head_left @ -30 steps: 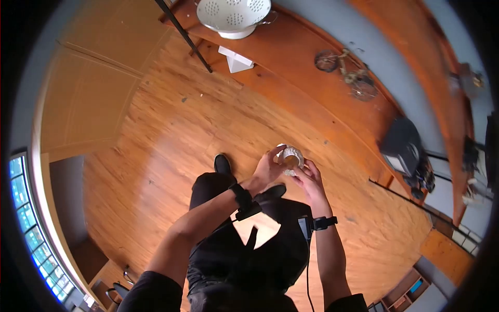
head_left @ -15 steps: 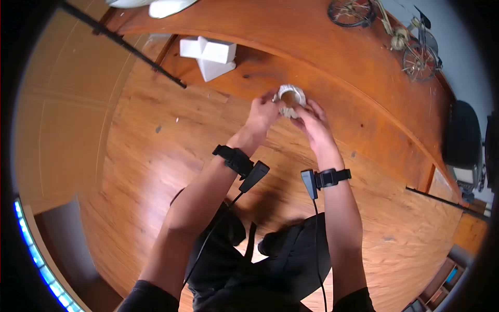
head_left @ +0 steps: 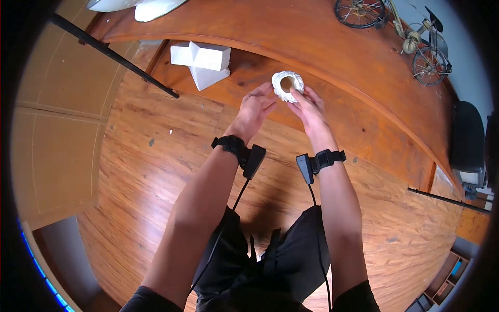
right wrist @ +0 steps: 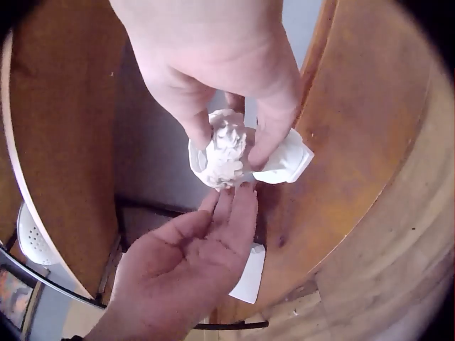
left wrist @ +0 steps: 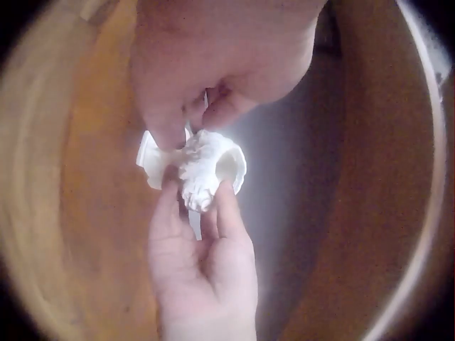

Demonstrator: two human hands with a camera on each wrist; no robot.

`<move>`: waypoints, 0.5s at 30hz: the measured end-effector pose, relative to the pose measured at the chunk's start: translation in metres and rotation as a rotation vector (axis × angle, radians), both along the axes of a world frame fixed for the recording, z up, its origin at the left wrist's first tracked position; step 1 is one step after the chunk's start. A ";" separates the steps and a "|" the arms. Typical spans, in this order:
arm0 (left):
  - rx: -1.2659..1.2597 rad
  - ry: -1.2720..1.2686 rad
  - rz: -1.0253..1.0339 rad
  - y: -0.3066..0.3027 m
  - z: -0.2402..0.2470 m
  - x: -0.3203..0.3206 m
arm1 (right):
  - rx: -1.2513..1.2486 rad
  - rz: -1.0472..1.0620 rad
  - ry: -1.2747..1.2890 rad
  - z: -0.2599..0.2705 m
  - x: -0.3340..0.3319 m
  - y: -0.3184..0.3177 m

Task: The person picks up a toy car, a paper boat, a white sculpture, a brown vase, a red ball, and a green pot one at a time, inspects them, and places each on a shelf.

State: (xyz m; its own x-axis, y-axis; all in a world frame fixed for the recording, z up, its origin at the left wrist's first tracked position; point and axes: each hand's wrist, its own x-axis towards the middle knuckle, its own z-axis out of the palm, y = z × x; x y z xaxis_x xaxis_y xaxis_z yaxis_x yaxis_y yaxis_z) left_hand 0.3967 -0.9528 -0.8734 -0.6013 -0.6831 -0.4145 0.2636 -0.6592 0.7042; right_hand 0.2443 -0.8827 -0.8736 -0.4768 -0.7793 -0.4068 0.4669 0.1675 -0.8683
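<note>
A small white hollow ornament with a ruffled outside and a round opening is held over the lower wooden shelf. My right hand grips it, thumb at the opening's rim and fingers along its side. In the right wrist view, that hand's fingers pinch around the ruffled part, and a smooth white flared end sticks out beyond. My left hand is at the ornament's left; in the right wrist view its fingers are nearly straight, palm up, fingertips right at the ornament's lower edge.
Folded white box-like pieces sit on the lower shelf to the left. A miniature bicycle stands on the upper wooden board at the right. A black metal leg slants at the left. A white perforated colander shows in the right wrist view.
Both hands have moved forward from over the floor to the shelf, carrying the ornament. The left hand, earlier gripping its side, has loosened and drawn slightly away to the left.
</note>
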 end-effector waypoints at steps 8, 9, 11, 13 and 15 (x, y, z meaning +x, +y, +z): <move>0.030 0.187 -0.150 -0.009 -0.020 0.008 | 0.085 -0.097 -0.039 -0.012 0.006 -0.016; 0.022 0.191 -0.148 -0.011 -0.021 0.007 | 0.081 -0.101 -0.052 -0.013 0.005 -0.017; 0.008 0.200 -0.146 -0.012 -0.024 0.005 | 0.067 -0.100 -0.076 -0.016 0.003 -0.019; 0.032 0.188 -0.135 -0.011 -0.025 0.004 | 0.047 -0.094 -0.096 -0.021 -0.001 -0.020; 0.047 0.180 -0.122 -0.011 -0.023 0.003 | 0.046 -0.078 -0.110 -0.024 -0.005 -0.024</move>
State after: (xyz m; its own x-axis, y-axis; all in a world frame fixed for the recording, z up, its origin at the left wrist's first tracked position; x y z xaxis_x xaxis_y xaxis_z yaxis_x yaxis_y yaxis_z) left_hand 0.3997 -0.9637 -0.8964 -0.7451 -0.5836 -0.3229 0.2986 -0.7248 0.6209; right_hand 0.2389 -0.9065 -0.8979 -0.4857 -0.7208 -0.4944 0.5721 0.1655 -0.8033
